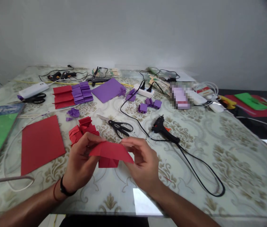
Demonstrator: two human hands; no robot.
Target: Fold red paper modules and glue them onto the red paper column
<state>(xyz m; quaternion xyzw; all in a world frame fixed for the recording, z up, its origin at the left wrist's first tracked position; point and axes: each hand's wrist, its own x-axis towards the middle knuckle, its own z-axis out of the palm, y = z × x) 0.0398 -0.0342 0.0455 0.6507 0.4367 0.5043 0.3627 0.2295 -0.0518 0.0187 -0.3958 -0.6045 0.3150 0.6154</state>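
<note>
Folded red paper (114, 151) partly hides both hands (81, 164) (145, 164) holding it.

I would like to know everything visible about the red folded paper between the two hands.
The red folded paper looks thin and matte, with a broad, slanting upper panel, creased, and a smaller flap below. The left hand and right hand hold its opposite sides over the pale floral tabletop; parts are hidden.

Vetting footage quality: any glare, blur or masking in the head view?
All head view: white glare patch near the front edge of the table; mosaic over an item right of the power strip; dark upper-right corner; held red paper reasonably sharp.
</note>
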